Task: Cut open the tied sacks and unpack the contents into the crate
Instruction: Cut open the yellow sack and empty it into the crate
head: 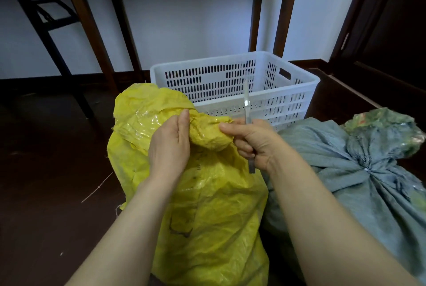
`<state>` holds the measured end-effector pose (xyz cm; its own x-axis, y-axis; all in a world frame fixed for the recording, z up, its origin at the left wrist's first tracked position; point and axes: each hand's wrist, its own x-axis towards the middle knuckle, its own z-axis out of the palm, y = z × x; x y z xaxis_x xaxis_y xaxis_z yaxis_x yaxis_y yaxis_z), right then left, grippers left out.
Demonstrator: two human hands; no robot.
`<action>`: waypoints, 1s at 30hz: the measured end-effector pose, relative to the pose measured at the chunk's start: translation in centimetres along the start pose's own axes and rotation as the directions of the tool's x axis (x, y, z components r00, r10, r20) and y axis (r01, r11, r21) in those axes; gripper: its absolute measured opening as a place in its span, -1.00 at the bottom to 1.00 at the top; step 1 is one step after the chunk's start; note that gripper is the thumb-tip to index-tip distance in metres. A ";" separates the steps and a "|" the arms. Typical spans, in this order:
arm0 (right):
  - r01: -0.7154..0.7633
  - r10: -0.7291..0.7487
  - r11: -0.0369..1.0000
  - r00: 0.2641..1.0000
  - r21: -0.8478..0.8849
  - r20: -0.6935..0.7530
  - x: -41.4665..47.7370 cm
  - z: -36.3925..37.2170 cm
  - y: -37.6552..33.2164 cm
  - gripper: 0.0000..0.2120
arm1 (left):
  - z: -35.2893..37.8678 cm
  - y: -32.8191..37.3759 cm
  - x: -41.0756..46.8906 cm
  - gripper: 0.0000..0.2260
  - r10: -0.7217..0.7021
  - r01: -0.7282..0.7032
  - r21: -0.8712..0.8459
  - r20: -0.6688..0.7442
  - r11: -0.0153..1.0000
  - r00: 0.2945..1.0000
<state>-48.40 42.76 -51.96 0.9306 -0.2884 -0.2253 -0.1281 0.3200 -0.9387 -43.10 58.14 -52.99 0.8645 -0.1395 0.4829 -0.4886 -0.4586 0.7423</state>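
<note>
Honestly nothing here you can actually read. The yellow sack (207, 216) has some dark scrawly marks (182, 228) low on its front and fainter ones higher up, looks like marker or print, but they're crumpled into the folds and I can't make out a single letter or number. The grey sack (345, 170) has a blotchy coloured print (382, 124) on its top flap, too blurred to tell if it's text at all.

Dark wood floor (46, 193), yellow sack (207, 216) in the middle, grey sack (345, 182) beside it, white crate (230, 78) behind them near the wall
</note>
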 end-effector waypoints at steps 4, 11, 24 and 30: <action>0.102 -0.096 0.990 0.993 0.099 -0.062 0.0 0.4 -0.1 -0.87 | -0.1 0.3 0.3 -0.61 -0.043 0.037 0.056 0.108 0.998 0.993; 0.199 -0.190 0.979 0.969 0.042 -0.156 -0.7 1.1 -0.8 -0.85 | -1.0 3.1 1.4 -0.44 0.076 -0.059 -0.074 0.247 0.996 0.966; 0.069 -0.058 0.994 0.990 0.082 -0.127 -1.0 1.0 -1.9 -0.58 | -0.4 4.2 0.8 -0.63 0.114 -0.120 -0.137 -0.055 0.983 0.992; 0.133 -0.130 0.988 0.990 0.084 -0.048 -1.0 1.2 -1.5 -0.72 | -0.1 4.2 0.4 -0.76 0.321 -0.321 -0.055 -0.004 0.945 0.947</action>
<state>-48.71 43.64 -50.00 0.9219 -0.3703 -0.1139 0.0263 0.3531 -0.9352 -44.82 56.25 -49.60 0.6611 -0.2755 0.6979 -0.7461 -0.3402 0.5724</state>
